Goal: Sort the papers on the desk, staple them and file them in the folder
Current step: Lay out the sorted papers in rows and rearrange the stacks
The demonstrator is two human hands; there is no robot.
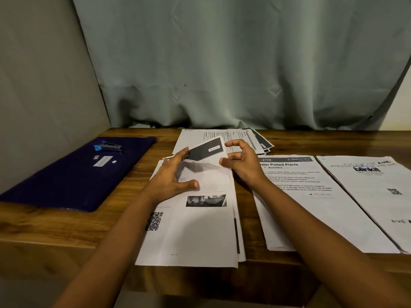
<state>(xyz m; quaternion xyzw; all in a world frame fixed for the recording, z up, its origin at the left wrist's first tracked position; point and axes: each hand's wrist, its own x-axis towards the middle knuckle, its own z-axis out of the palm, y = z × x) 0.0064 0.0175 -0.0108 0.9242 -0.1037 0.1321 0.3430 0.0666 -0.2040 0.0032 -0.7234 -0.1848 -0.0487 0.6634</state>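
"Navy folder (73, 174) at the far left?"

"Yes. Flat on the wooden desk (44, 223), long axis running from near left to far right. Blue-tipped stapler (108, 147) on its far end, lying crosswise, blue tip to the left. Small white strip (101, 161) just near of that."

"And in the middle?"

"White printed stack (189, 236), portrait, long axis near to far. QR code low on the left, small photo above it. Left hand (171, 181) over the far half, fingers straight and spread wide, thumb out, fingertips at the left edge of a raised sheet (204, 152). White with a dark band, that one, slanting from near left up to far right and curling clear of the stack."

"Right hand (242, 163)?"

"Just right of that sheet, curved into a loose C, thumb tip at the sheet's right edge, nothing pinched in the gap. Cannot tell whether truly touching."

"Further right?"

"Fanned pile (244, 136) at the far edge, behind the hands. Then the 'Water Potted Plants' page (300, 196) and, rightmost, the 'blinkit' page (373, 196). Side by side, headings at the far end, long axes near to far, leaning toward the near right."
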